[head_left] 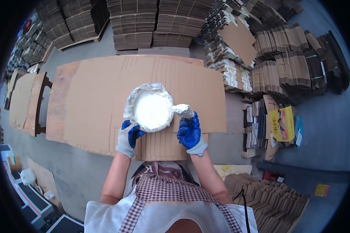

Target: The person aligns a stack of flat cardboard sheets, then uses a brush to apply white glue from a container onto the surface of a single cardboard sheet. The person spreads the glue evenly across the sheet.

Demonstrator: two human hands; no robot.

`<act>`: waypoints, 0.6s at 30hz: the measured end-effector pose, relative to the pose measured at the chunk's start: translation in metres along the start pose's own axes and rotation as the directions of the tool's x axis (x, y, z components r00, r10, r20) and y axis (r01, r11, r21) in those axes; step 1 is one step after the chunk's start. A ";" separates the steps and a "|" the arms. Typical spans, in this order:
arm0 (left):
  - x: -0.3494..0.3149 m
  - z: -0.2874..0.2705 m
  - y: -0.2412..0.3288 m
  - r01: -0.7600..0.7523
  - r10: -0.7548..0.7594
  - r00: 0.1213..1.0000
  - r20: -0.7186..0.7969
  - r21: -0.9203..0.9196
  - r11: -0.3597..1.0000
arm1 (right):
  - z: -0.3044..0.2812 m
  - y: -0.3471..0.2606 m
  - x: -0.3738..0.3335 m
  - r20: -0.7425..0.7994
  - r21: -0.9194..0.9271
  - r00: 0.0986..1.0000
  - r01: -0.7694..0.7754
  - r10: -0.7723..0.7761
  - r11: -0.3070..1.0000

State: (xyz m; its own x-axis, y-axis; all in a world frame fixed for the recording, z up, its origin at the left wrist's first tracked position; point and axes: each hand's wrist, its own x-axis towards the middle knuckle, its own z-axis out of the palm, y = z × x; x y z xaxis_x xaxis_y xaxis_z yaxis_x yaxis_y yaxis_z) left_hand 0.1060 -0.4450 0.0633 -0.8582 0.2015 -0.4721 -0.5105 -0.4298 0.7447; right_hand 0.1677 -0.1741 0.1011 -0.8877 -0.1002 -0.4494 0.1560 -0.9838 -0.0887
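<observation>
A round bowl point(151, 110) of smooth white paste sits on a cardboard sheet point(93, 105), its rim and sides crusted with dried white material. Both my hands wear white gloves with blue-coated palms and fingers. My left hand point(129, 136) is closed on the bowl's lower left rim. To the right of the bowl, my right hand point(191, 134) has its fingers curled round the dark, near end of a stubby white-crusted piece point(182, 110). The other end of this piece meets the bowl's right rim; whether it is a handle or a separate brush, I cannot tell.
The cardboard lies on a wooden table point(58, 112). Strapped cardboard stacks point(155, 23) stand behind it, with more bundles point(287, 66) at the right. A yellow box point(282, 123) rests on further stacks. A smaller table point(27, 103) is at the left.
</observation>
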 end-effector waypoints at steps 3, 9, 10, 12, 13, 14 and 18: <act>0.026 -0.001 0.016 0.017 -0.033 0.996 -0.084 -0.185 0.983 | 0.005 -0.021 0.009 -0.057 0.004 0.997 0.049 -0.048 0.999; 0.117 -0.058 0.019 -0.342 0.341 0.932 -0.120 0.017 0.940 | 0.004 -0.059 0.026 -0.042 -0.111 0.999 0.029 -0.034 0.993; 0.125 -0.062 0.024 -0.292 0.272 0.943 -0.193 -0.086 0.953 | 0.005 -0.062 0.027 -0.036 -0.149 0.998 0.039 -0.045 0.988; 0.139 -0.070 0.026 -0.330 0.319 0.934 -0.163 -0.039 0.943 | 0.001 -0.066 0.031 -0.092 -0.193 0.991 0.082 -0.101 0.978; 0.144 -0.086 0.025 -0.302 0.277 0.941 -0.196 -0.114 0.946 | 0.000 -0.066 0.033 -0.071 -0.198 0.993 0.081 -0.097 0.977; 0.144 -0.085 0.024 -0.262 0.216 0.950 -0.224 -0.198 0.945 | -0.003 -0.070 0.034 -0.064 -0.208 0.993 0.084 -0.099 0.975; 0.135 -0.076 0.020 -0.084 0.032 0.937 -0.347 -0.136 0.987 | -0.013 -0.082 0.037 -0.125 -0.191 0.988 0.070 -0.095 0.979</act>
State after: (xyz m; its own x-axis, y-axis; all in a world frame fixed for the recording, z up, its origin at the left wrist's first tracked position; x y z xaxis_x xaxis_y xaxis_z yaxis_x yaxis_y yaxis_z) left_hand -0.0159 -0.4931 -0.0217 -0.8022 -0.1301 -0.5827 -0.4249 -0.5611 0.7103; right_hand 0.1279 -0.0955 0.0803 -0.8371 0.0135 -0.5468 0.1729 -0.9419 -0.2879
